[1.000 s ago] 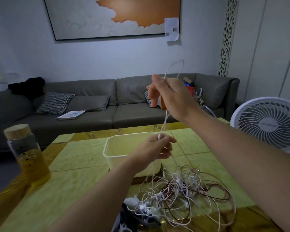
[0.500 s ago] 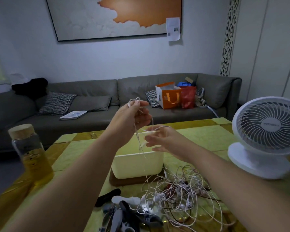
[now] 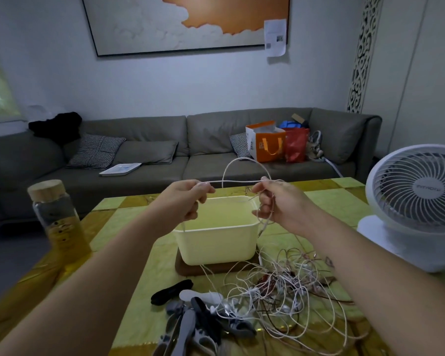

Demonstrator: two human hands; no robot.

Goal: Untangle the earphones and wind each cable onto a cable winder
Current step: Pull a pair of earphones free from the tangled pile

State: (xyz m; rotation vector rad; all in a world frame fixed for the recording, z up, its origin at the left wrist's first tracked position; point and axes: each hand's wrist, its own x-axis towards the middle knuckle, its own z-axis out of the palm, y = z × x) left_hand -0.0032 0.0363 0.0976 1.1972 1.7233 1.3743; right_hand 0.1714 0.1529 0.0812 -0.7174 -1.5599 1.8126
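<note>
Head view: one white cable (image 3: 237, 181) is held taut between left hand (image 3: 190, 199) and right hand (image 3: 278, 204), both pinching it. Tangle (image 3: 280, 286) on tabletop (image 3: 326, 199) mostly unsorted; winders (image 3: 184, 327) unused, nothing wound.

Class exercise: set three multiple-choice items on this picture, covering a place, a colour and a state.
1. Where does the tub stand? A on the sofa; B on a dark board; C on the floor.
2. What colour is the fan? A red; B black; C white.
3. How is the white cable held? A stretched between left hand and right hand; B in the tub; C on a winder.
Key: B, the board shows under the tub; C, its grille and base are white; A, each hand pinches it.
</note>
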